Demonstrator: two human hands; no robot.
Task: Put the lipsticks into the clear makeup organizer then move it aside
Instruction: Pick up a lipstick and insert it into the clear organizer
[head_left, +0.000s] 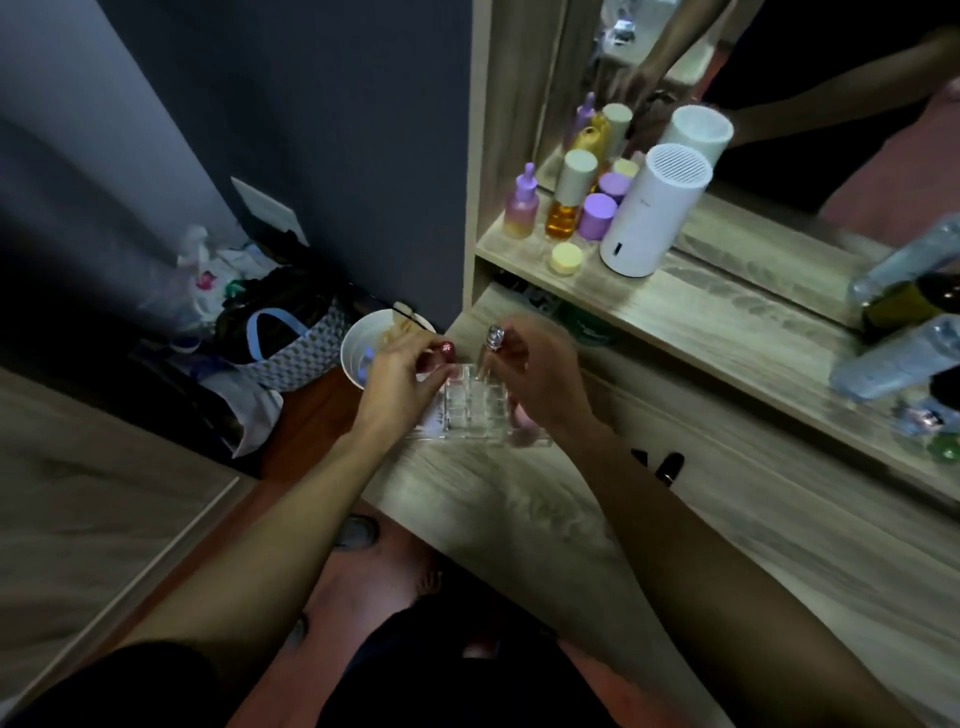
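Observation:
The clear makeup organizer (470, 408), a grid of small square slots, stands at the left end of the wooden dressing table (753, 519). My left hand (400, 379) is at its left edge, fingers closed on a dark red lipstick (447, 351) held over the slots. My right hand (540, 374) is at the organizer's right side, pinching a silver-capped lipstick (494, 338) upright above the back row. A pink item (522, 415) shows blurred under my right palm. Two black lipsticks (667, 466) lie on the table right of my right forearm.
A shelf above holds purple and amber bottles (563, 200), a yellow jar (566, 258) and a white cylinder device (649, 213) before a mirror. Clear bottles (893, 358) lie at right. A white bin (363, 343) and bags (280, 348) sit on the floor left of the table.

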